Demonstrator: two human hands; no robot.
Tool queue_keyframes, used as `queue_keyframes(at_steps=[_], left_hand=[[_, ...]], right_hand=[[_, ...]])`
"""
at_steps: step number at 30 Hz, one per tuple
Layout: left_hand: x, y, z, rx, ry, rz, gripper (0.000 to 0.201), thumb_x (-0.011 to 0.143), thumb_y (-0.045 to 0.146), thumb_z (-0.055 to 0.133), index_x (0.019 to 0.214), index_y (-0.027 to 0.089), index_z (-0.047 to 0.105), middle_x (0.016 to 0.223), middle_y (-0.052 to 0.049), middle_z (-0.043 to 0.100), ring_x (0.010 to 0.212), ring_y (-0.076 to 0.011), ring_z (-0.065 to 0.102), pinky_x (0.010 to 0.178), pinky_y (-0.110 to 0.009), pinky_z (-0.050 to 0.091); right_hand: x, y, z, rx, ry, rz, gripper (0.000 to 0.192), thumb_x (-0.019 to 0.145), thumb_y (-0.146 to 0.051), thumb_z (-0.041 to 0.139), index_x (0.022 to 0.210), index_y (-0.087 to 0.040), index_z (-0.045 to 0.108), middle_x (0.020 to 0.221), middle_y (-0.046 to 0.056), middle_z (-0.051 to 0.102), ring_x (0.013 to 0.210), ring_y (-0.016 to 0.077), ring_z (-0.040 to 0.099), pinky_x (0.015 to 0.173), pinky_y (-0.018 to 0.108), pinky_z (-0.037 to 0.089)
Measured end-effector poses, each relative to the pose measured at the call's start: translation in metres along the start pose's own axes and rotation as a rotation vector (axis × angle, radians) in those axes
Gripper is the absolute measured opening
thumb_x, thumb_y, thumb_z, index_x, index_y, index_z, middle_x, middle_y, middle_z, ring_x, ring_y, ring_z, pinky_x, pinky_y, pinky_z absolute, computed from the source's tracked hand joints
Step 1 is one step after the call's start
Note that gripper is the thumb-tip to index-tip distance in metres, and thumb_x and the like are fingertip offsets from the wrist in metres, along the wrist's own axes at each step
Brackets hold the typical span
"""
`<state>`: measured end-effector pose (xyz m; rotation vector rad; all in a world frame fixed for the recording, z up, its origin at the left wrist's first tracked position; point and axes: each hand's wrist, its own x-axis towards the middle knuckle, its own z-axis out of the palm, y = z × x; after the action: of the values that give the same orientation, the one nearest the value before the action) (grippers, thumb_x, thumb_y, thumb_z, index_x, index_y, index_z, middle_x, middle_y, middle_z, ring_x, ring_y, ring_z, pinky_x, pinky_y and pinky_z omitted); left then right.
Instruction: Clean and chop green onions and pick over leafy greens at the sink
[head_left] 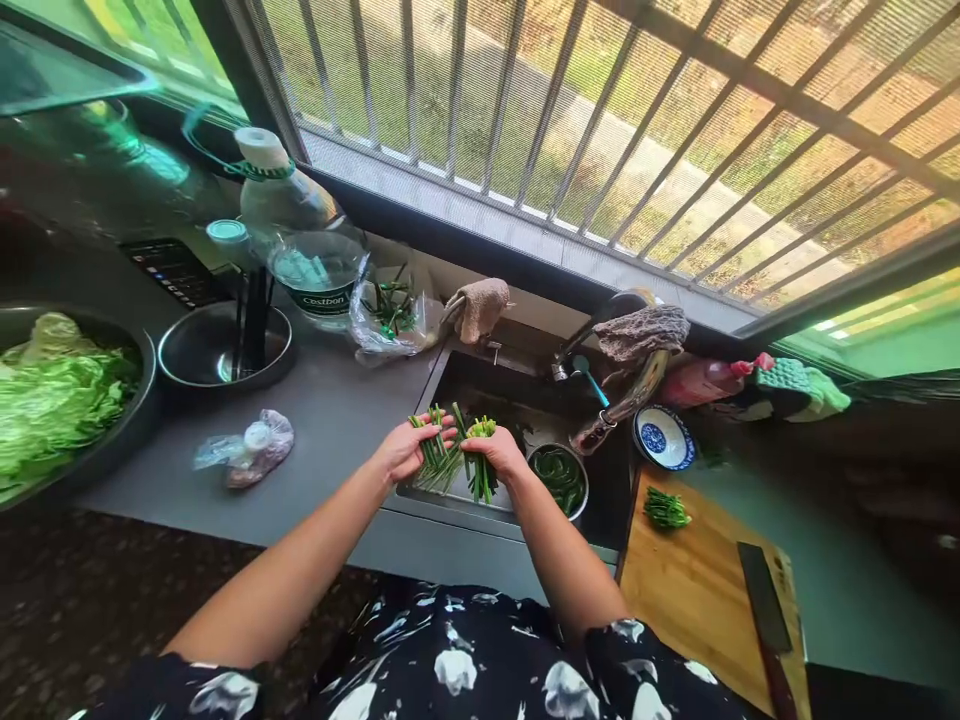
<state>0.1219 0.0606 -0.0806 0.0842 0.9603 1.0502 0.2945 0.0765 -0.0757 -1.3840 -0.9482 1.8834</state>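
Patterned dark clothing (420,640) spreads below a kitchen sink (469,378).
At its near side, the left hand (401,455), palm up, loosely holds thin green stems (435,462); the right hand (501,455) grips a thicker green bunch (480,480). A bowl (583,503) of greens (556,475) sits in the sink; another bundle (666,508) lies on the chopping board (686,590).

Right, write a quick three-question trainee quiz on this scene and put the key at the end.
1. True or false: the left hand and the right hand both hold green stalks.
2. What shares the cutting board with the knife? A) a sponge B) a bunch of greens C) a towel
3. Fill in: the blue-and-white bowl is to the ____ of the sink.

Key: 1. True; 2. B; 3. right.
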Motion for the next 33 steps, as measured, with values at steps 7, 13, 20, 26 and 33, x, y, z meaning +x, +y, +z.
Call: queue_keyframes(at_steps=[7, 13, 20, 26, 33], left_hand=[[0.014, -0.015, -0.037, -0.03, 0.026, -0.066, 0.027, 0.069, -0.001, 0.066, 0.088, 0.014, 0.056, 0.091, -0.009, 0.069, 0.077, -0.0221, 0.07, 0.066, -0.035, 0.057], [0.012, -0.027, -0.041, -0.058, -0.025, -0.109, 0.028, 0.069, 0.004, 0.069, 0.092, 0.016, 0.058, 0.103, -0.01, 0.067, 0.082, -0.0221, 0.07, 0.069, -0.034, 0.055], [0.0, -0.015, -0.039, -0.132, -0.025, -0.059, 0.031, 0.068, -0.002, 0.064, 0.093, 0.015, 0.058, 0.099, -0.009, 0.068, 0.086, -0.0215, 0.068, 0.073, -0.035, 0.054], [-0.009, -0.008, -0.023, -0.104, -0.298, -0.052, 0.047, 0.066, -0.004, 0.057, 0.108, 0.015, 0.06, 0.115, -0.012, 0.065, 0.107, -0.0226, 0.061, 0.085, -0.031, 0.048], [-0.011, -0.016, -0.001, -0.081, -0.516, -0.121, 0.07, 0.058, 0.0, 0.047, 0.125, 0.017, 0.053, 0.116, -0.009, 0.064, 0.111, -0.0231, 0.057, 0.091, -0.034, 0.044]], right_hand=[[0.066, -0.065, 0.058, -0.34, 0.014, -0.243, 0.019, 0.056, -0.029, 0.069, 0.065, -0.016, 0.059, 0.057, -0.003, 0.053, 0.054, 0.011, 0.047, 0.053, 0.024, 0.039], [0.151, -0.133, 0.153, -0.885, 0.215, -0.407, 0.019, 0.063, -0.031, 0.066, 0.075, -0.016, 0.064, 0.077, 0.005, 0.064, 0.076, 0.0176, 0.056, 0.069, 0.027, 0.043], [0.101, -0.086, 0.11, -0.897, 0.19, -0.461, 0.013, 0.067, -0.029, 0.059, 0.074, -0.018, 0.062, 0.068, 0.001, 0.06, 0.068, 0.015, 0.053, 0.066, 0.025, 0.04], [0.036, -0.052, 0.026, -0.464, 0.04, -0.174, 0.025, 0.057, -0.03, 0.068, 0.076, -0.015, 0.06, 0.06, -0.003, 0.055, 0.053, 0.0111, 0.049, 0.055, 0.024, 0.039], [-0.008, -0.031, 0.009, -0.427, -0.024, -0.198, 0.025, 0.058, -0.026, 0.069, 0.079, -0.016, 0.061, 0.068, -0.001, 0.062, 0.059, 0.0119, 0.054, 0.059, 0.025, 0.043]])
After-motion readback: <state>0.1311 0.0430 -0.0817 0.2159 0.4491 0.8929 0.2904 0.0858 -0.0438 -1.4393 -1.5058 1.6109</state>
